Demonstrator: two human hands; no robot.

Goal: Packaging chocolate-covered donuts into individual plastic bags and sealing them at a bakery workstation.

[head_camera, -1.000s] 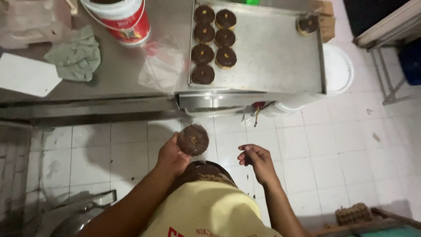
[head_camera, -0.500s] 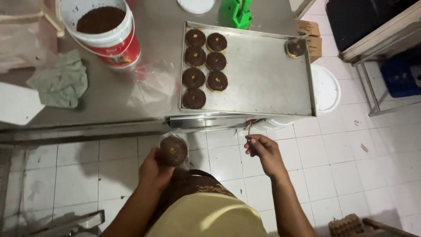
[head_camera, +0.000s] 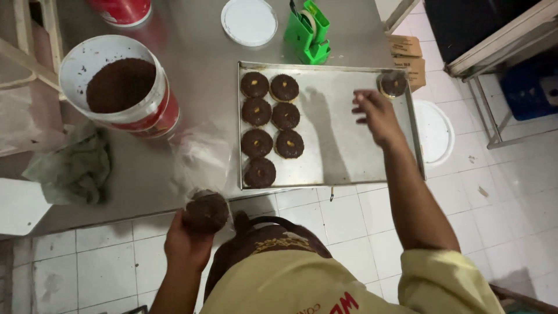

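Observation:
My left hand (head_camera: 187, 239) holds a chocolate-coated doughnut (head_camera: 206, 210) just below the near edge of the steel table. My right hand (head_camera: 375, 113) reaches over the metal baking tray (head_camera: 343, 145), fingers loosely curled with nothing visible in them, close to a small cup (head_camera: 393, 85) at the tray's far right corner. Several chocolate doughnuts (head_camera: 272, 123) lie in two columns on the tray's left side. A white and red bucket of brown crumbs (head_camera: 121, 86) stands to the left of the tray.
A crumpled clear plastic bag (head_camera: 200, 160) lies beside the tray, a greenish cloth (head_camera: 75, 166) further left. A white lid (head_camera: 249, 21) and a green holder (head_camera: 308, 30) sit behind the tray. White tiled floor lies below, with a round white lid (head_camera: 435, 132) at right.
My right hand rose from below the table edge to over the tray's far right. My left hand stays low with the doughnut. The view shifted up over the table.

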